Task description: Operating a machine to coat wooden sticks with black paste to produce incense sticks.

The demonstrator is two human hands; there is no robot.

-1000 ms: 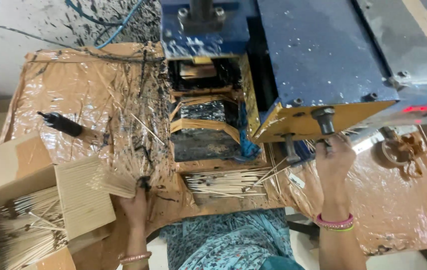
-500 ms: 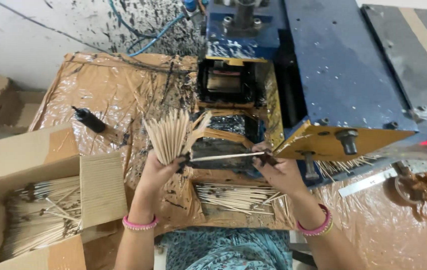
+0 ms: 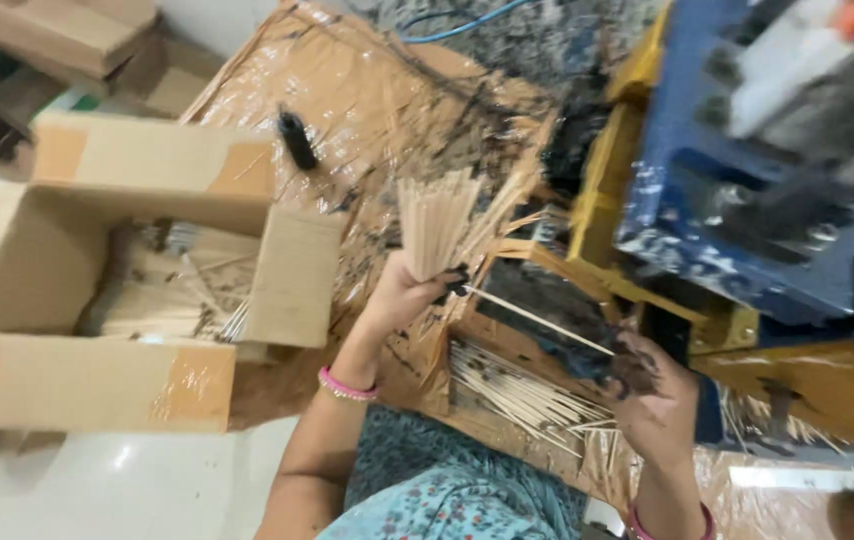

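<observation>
My left hand (image 3: 409, 293) grips a fanned bundle of thin pale wooden sticks (image 3: 436, 222), held upright over the plastic-covered table. My right hand (image 3: 654, 392), its fingers smeared black, pinches one end of a single thin stick (image 3: 537, 320) that stretches across to the left hand. Below and between the hands lies a pile of loose sticks (image 3: 519, 393) in a cardboard tray at the foot of the machine.
A blue and yellow machine (image 3: 747, 210) fills the right side. An open cardboard box (image 3: 137, 270) holding several sticks stands at the left. A small black bottle (image 3: 297, 138) lies on the plastic-covered table (image 3: 367, 90), which is spattered black. Stacked cardboard sits at the top left.
The view has swung left and tilted. My left hand still holds the stick bundle; my right hand has drawn lower and to the right, pulling one stick out.
</observation>
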